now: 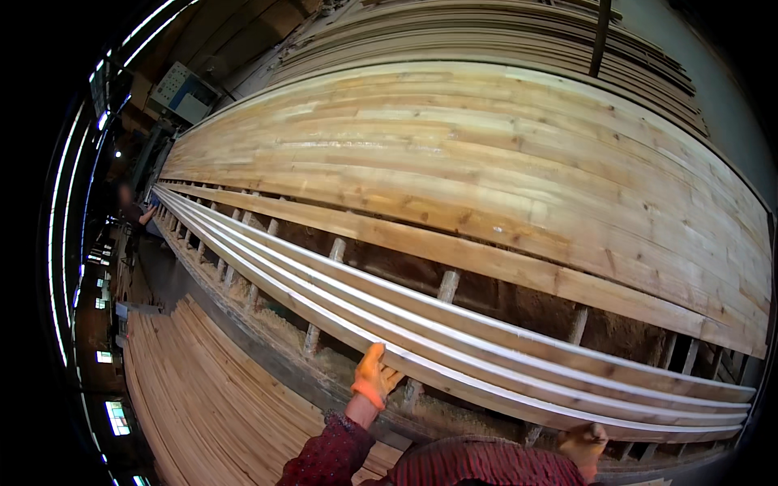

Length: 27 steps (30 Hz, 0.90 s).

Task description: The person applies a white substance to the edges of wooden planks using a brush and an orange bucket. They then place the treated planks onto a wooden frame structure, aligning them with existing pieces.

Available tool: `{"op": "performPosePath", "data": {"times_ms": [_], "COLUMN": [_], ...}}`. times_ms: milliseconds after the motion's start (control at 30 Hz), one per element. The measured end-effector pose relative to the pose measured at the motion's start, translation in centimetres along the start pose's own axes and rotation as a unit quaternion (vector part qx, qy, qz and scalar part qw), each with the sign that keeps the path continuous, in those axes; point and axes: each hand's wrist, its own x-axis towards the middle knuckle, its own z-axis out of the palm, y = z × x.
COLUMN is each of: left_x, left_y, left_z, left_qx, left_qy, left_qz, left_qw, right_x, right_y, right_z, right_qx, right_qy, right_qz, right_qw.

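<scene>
Several long wooden boards (486, 387) lie side by side on a slatted rack, each with a white glue-like strip along its edge. My left hand (374, 377), in an orange glove, grips the near edge of the closest board, its thumb side up against the white strip. Farther right, my right hand (585, 447) is closed at the same board's near edge; its fingertips are partly hidden. Beyond these boards, a single bare plank (454, 243) lies apart, along the near side of a wide panel of joined wood strips (502, 154).
Cross bars (448, 286) with dusty gaps between them support the boards. A stack of wooden strips (211, 389) lies at lower left, more strips (486, 40) beyond the panel. A control cabinet (185, 91) stands at far left. Another person (136, 209) is at the boards' far end.
</scene>
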Motion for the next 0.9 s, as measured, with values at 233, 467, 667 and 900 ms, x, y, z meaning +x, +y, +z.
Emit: {"op": "performPosePath", "data": {"times_ms": [233, 467, 667, 900], "left_x": [1.4, -3.7, -5.6, -5.9], "left_y": [-4.3, -3.0, -3.3, -4.3], "left_z": [-9.1, -5.1, -5.5, -5.9], "left_qx": [-0.086, -0.091, -0.125, -0.161], "left_qy": [-0.022, -0.077, -0.130, -0.112], "left_qz": [-0.014, -0.047, -0.019, -0.027], "left_qw": [0.996, 0.992, 0.983, 0.980], "right_x": [-7.6, -2.5, 2.8, 0.0], "right_y": [-0.4, -1.0, 3.7, 5.2], "right_z": [10.5, 19.2, 19.4, 14.2], "right_qx": [-0.259, -0.721, -0.861, -0.845], "right_qy": [0.083, -0.201, -0.167, -0.250], "right_qz": [0.149, -0.323, -0.407, -0.402], "right_qw": [0.951, 0.579, 0.253, 0.250]}}
